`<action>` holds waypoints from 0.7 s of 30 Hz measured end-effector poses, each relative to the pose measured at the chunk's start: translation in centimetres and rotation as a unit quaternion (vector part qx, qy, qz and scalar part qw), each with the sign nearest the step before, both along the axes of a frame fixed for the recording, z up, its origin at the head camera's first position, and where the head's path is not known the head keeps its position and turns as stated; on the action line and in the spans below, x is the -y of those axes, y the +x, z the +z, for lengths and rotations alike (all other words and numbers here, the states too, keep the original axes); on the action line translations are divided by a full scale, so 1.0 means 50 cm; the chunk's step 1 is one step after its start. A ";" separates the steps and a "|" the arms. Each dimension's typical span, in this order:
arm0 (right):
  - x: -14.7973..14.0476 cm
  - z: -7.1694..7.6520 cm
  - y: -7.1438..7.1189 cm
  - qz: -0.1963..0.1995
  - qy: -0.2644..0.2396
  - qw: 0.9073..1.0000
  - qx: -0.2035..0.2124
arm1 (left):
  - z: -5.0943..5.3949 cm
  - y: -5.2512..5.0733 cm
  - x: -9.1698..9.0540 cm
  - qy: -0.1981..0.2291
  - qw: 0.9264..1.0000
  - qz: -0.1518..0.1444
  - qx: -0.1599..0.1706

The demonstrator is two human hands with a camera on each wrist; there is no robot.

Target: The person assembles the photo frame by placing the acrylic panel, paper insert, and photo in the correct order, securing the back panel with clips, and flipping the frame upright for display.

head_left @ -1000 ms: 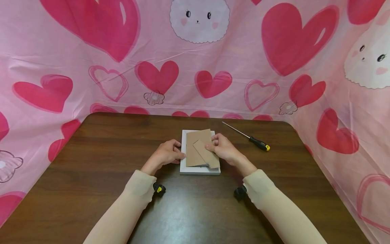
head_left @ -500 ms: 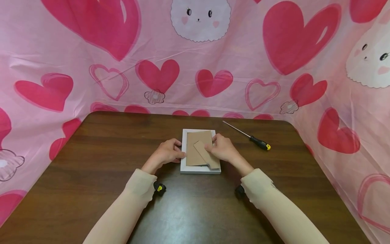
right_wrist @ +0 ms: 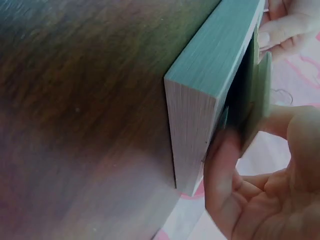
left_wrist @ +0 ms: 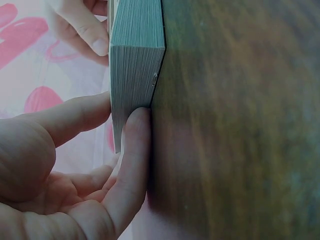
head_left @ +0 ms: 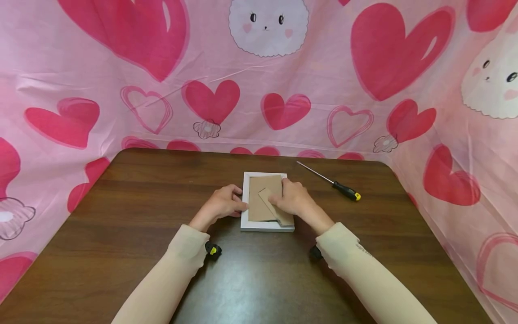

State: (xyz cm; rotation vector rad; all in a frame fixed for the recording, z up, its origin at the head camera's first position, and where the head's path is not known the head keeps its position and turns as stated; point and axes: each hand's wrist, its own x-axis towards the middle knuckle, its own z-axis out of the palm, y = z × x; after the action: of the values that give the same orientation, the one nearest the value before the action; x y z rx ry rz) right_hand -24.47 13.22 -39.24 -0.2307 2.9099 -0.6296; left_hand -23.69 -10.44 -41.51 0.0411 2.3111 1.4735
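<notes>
A white frame (head_left: 245, 220) lies on the table with a brown backing board (head_left: 256, 198) in it; a narrow brown flap (head_left: 273, 209) lies slantwise across the board. My left hand (head_left: 223, 202) grips the frame's left side, thumb on the top face and fingers at the outer edge (left_wrist: 131, 75). At the right side my right hand (head_left: 296, 198) pinches the board, its thumb on the flap. In the right wrist view the board (right_wrist: 257, 107) stands tilted up from the frame (right_wrist: 192, 120), a dark gap between them, with a finger of my right hand (right_wrist: 270, 185) at that gap.
A screwdriver (head_left: 344, 190) with a black and yellow handle lies on the wooden table (head_left: 141, 216), right of and behind the frame. Pink cloth with hearts (head_left: 210, 99) hangs behind the table and along its sides.
My right hand has shifted slightly left over the board, and its thumb reaches further across the flap. The board's top edge has come lower, inside the frame's outline. My left hand stays in place.
</notes>
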 end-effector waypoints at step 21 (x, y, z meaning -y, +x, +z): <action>0.010 0.010 0.002 0.025 0.063 0.998 -0.004 | 0.004 0.005 0.000 0.009 1.000 -0.003 -0.005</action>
State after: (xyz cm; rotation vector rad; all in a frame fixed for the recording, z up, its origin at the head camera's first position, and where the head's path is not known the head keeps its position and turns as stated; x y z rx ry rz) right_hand -24.36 12.73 -38.76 -0.2904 2.9268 -0.4359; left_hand -23.42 -10.46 -41.31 0.0593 2.3038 1.4941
